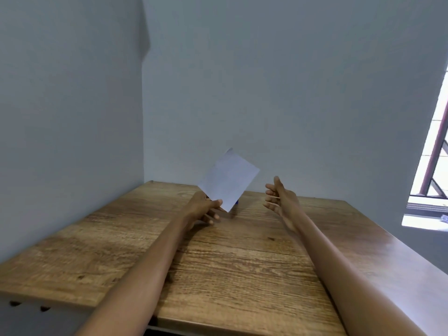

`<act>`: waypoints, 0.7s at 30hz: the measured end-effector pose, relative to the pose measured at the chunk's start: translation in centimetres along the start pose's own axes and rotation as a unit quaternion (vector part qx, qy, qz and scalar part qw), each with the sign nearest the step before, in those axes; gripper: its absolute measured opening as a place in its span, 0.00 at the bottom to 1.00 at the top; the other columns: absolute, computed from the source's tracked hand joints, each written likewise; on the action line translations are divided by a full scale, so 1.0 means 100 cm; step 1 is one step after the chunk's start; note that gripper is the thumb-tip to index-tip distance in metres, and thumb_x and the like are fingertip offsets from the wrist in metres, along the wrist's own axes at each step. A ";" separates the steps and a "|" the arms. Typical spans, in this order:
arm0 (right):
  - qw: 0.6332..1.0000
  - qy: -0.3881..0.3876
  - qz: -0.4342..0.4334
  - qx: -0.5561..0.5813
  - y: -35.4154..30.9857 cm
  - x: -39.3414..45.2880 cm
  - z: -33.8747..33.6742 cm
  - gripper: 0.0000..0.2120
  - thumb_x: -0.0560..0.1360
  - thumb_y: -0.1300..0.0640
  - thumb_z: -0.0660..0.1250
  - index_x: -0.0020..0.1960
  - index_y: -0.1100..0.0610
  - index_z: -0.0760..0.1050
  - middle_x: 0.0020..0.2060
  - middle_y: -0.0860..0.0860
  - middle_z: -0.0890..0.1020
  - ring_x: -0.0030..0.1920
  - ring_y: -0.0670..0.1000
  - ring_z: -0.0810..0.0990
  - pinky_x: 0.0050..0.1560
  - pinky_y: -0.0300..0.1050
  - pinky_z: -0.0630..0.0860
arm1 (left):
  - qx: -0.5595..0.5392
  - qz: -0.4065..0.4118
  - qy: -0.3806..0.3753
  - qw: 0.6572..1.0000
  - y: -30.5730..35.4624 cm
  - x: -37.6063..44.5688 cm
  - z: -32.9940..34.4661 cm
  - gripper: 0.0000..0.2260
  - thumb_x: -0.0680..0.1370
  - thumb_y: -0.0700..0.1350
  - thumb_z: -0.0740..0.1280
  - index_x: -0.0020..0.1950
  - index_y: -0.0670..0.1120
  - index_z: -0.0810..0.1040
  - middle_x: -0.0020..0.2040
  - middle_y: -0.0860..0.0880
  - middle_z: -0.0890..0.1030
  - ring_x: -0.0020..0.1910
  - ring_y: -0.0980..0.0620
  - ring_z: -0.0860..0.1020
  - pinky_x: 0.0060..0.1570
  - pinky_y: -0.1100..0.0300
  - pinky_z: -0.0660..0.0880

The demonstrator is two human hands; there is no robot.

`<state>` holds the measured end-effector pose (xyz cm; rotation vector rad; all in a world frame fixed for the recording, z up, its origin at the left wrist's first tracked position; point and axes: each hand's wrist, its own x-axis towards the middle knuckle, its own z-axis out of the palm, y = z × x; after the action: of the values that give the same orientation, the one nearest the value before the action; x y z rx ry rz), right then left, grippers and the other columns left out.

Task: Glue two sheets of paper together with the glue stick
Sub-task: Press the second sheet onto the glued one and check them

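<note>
Two bare forearms reach forward from the near edge over a wooden table [242, 263] with a strong brown grain, one table in all, set into a corner of two pale grey walls [266, 81]. The left hand [203, 209] sits just left of centre above the tabletop, its thumb and fingers pinched on the lower edge of the paper [229, 179]; the remaining fingers curl loosely beneath. The right hand [278, 197] hovers at about three o'clock from the paper, well apart from it, palm turned toward the left, fingers spread and slightly curled, holding nothing. The paper is white, faintly blue in the shade, smooth and rectangular, with its top corner a little bent; it is lifted clear of the table and tilted like a diamond. Its long axis runs from the gripped lower end at about seven o'clock up toward one o'clock, where the upper corner points at the far wall. Only one sheet can be counted; whether a second lies pressed against it I cannot tell. A small blue object [236, 202] peeks from behind the sheet's lower right edge on the table, too hidden to identify. At the far right, at about three o'clock, one bright window [434, 166] shows a reddish-brown frame.
</note>
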<state>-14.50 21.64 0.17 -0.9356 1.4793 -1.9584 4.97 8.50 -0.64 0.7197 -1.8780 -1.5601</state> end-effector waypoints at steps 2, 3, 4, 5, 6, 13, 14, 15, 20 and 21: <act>0.996 -0.059 0.023 -0.060 0.002 -0.003 0.004 0.27 0.70 0.38 0.67 0.56 0.60 0.78 0.39 0.50 0.75 0.36 0.47 0.74 0.41 0.42 0.77 | 0.008 0.015 -0.009 1.000 0.000 0.000 0.002 0.20 0.76 0.43 0.68 0.67 0.46 0.68 0.51 0.43 0.81 0.27 0.55 0.79 0.23 0.63 0.74; 0.990 -0.085 0.030 -0.107 0.004 -0.005 0.008 0.23 0.68 0.38 0.69 0.51 0.56 0.81 0.36 0.49 0.74 0.34 0.46 0.73 0.38 0.40 0.76 | 0.014 0.022 -0.014 1.000 -0.001 -0.001 0.003 0.20 0.76 0.43 0.68 0.67 0.45 0.68 0.51 0.43 0.81 0.27 0.54 0.79 0.23 0.63 0.74; 0.981 -0.110 0.036 -0.154 0.006 -0.009 0.014 0.15 0.69 0.39 0.70 0.43 0.51 0.83 0.33 0.47 0.73 0.31 0.44 0.72 0.35 0.39 0.75 | 0.023 0.025 -0.020 0.999 -0.001 -0.001 0.004 0.20 0.76 0.43 0.68 0.67 0.45 0.69 0.51 0.44 0.81 0.28 0.54 0.79 0.23 0.63 0.74; 0.974 -0.130 0.034 -0.182 0.007 -0.011 0.019 0.14 0.70 0.40 0.70 0.33 0.48 0.81 0.29 0.46 0.72 0.28 0.43 0.70 0.33 0.38 0.73 | 0.034 0.027 -0.024 0.999 -0.001 -0.001 0.006 0.19 0.76 0.44 0.68 0.66 0.45 0.70 0.50 0.45 0.82 0.27 0.54 0.79 0.23 0.63 0.74; 0.971 -0.142 0.026 -0.191 0.009 -0.011 0.022 0.17 0.71 0.41 0.70 0.26 0.48 0.77 0.26 0.44 0.70 0.27 0.43 0.69 0.32 0.37 0.72 | 0.046 0.027 -0.027 0.998 -0.001 -0.001 0.006 0.18 0.76 0.43 0.68 0.66 0.44 0.70 0.48 0.46 0.82 0.27 0.54 0.78 0.23 0.63 0.73; 0.998 -0.013 -0.015 -0.060 0.002 0.002 -0.001 0.08 0.75 0.54 0.69 0.38 0.55 0.78 0.27 0.47 0.66 0.25 0.43 0.66 0.30 0.38 0.69 | 0.079 0.031 -0.076 0.993 0.002 -0.006 0.006 0.15 0.76 0.41 0.67 0.62 0.41 0.71 0.39 0.48 0.81 0.23 0.56 0.74 0.23 0.65 0.71; 0.998 0.001 -0.020 -0.058 0.002 0.004 -0.005 0.07 0.74 0.54 0.69 0.40 0.56 0.79 0.27 0.48 0.67 0.26 0.43 0.66 0.30 0.37 0.70 | 0.087 0.032 -0.082 0.992 0.002 -0.007 0.006 0.15 0.77 0.41 0.67 0.62 0.42 0.71 0.40 0.48 0.81 0.23 0.56 0.74 0.24 0.65 0.70; 0.998 0.010 -0.025 -0.057 0.001 0.004 -0.007 0.06 0.74 0.54 0.70 0.41 0.56 0.79 0.28 0.48 0.68 0.26 0.43 0.67 0.29 0.36 0.70 | 0.094 0.033 -0.085 0.991 0.003 -0.007 0.005 0.15 0.77 0.41 0.66 0.62 0.42 0.71 0.41 0.47 0.80 0.23 0.57 0.74 0.24 0.65 0.70; 0.998 0.029 -0.040 -0.046 0.000 0.002 -0.008 0.05 0.73 0.56 0.71 0.47 0.58 0.81 0.34 0.49 0.77 0.31 0.44 0.71 0.30 0.33 0.74 | 0.126 0.021 -0.084 0.988 0.004 -0.009 -0.003 0.11 0.77 0.41 0.66 0.59 0.44 0.73 0.45 0.46 0.81 0.25 0.56 0.73 0.25 0.65 0.69; 0.998 0.024 -0.038 -0.054 0.000 0.002 -0.007 0.05 0.73 0.57 0.71 0.46 0.58 0.80 0.34 0.50 0.78 0.31 0.44 0.72 0.30 0.33 0.74 | 0.120 0.021 -0.070 0.990 0.005 -0.009 -0.005 0.09 0.77 0.41 0.66 0.56 0.44 0.74 0.44 0.46 0.81 0.25 0.56 0.75 0.25 0.65 0.70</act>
<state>-15.16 21.97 0.13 -1.0101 1.6139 -1.9831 5.93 8.84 -0.19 0.6821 -2.1968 -1.4055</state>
